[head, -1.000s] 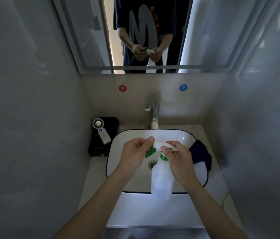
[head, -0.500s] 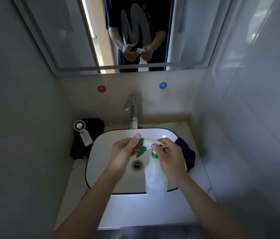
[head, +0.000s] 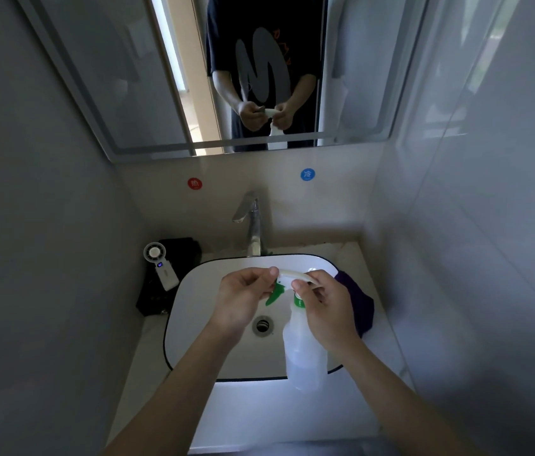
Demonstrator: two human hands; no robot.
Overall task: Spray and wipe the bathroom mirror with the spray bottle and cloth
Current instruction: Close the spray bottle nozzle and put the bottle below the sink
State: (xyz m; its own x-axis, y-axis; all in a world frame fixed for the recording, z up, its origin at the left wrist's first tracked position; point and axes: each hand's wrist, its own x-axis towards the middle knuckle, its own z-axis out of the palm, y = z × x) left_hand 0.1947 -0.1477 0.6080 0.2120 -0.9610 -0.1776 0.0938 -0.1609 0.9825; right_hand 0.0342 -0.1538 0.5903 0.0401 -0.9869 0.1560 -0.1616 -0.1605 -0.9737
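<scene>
I hold a translucent white spray bottle (head: 305, 353) with a white head and green trigger over the sink. My right hand (head: 328, 311) grips its neck just under the green collar. My left hand (head: 240, 301) pinches the front tip of the spray head with thumb and fingertips. The dark purple cloth (head: 360, 301) lies crumpled on the counter at the basin's right rim, partly hidden behind my right hand. The mirror (head: 111, 80) hangs on the wall above and reflects both hands on the bottle.
A white basin (head: 193, 311) with a dark rim and a central drain sits below a chrome faucet (head: 253, 225). A small white handheld fan (head: 161, 264) rests on a black box at the left. Tiled walls close in on both sides.
The view has tilted up and shifted, showing more of the mirror. Both hands keep the same grip on the bottle over the basin.
</scene>
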